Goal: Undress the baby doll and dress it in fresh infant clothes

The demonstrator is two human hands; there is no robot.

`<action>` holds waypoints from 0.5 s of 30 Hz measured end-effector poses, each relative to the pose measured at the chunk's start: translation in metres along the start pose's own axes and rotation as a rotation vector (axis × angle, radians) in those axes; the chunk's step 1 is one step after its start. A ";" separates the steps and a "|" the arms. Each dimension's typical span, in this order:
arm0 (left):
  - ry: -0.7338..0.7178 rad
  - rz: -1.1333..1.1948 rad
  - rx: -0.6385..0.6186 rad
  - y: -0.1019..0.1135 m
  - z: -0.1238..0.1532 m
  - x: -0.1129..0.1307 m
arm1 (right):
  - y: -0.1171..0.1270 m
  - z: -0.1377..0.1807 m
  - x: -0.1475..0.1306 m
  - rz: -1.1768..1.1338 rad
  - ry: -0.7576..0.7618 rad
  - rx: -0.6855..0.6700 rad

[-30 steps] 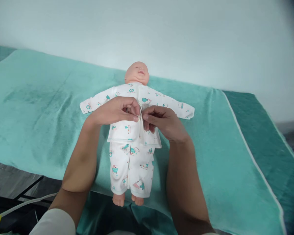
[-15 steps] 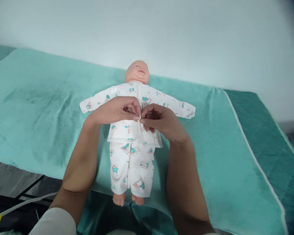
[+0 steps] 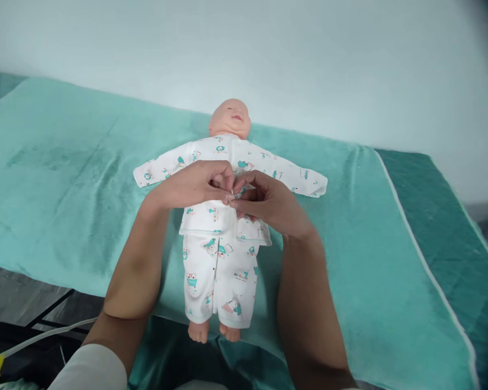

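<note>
Shirt (image 3: 205, 215) on one doll (image 3: 230, 116) (face-up), pinched by left hand (image 3: 191, 185) and right hand (image 3: 270, 205).

The left hand (image 3: 195, 184) and the right hand (image 3: 268, 203) are bare, as are both forearms (image 3: 134, 271) behind them. A white sleeve (image 3: 93, 368) covers the left arm from about the elbow up (plain, smooth fabric). A thin white strip of cloth (image 3: 199, 386) shows at the view's bottom edge, too slight to identify.
</note>
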State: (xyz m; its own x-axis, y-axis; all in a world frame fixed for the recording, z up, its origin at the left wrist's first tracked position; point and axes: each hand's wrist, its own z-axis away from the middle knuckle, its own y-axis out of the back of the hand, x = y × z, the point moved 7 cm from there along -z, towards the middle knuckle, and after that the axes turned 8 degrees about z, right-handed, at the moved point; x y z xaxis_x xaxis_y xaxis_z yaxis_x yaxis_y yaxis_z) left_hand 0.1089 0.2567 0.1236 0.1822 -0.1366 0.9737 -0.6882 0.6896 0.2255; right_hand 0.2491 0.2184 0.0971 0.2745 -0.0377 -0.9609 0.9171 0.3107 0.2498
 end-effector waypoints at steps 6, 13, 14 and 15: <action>0.039 -0.071 0.074 -0.001 0.001 0.000 | 0.000 -0.001 0.004 -0.040 0.018 -0.042; 0.031 -0.330 0.280 -0.007 0.005 0.009 | 0.002 -0.002 0.006 -0.011 0.056 -0.046; 0.032 -0.349 0.295 -0.008 0.005 0.009 | 0.002 -0.002 0.006 0.003 0.056 -0.044; 0.032 -0.364 0.309 -0.009 0.006 0.010 | 0.002 -0.002 0.007 0.014 0.054 -0.041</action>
State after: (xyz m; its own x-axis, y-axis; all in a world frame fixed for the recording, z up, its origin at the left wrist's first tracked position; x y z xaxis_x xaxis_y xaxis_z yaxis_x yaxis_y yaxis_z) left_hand 0.1128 0.2448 0.1312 0.4681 -0.3048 0.8294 -0.7515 0.3564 0.5551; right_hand 0.2524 0.2203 0.0912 0.2702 0.0180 -0.9626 0.9003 0.3496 0.2593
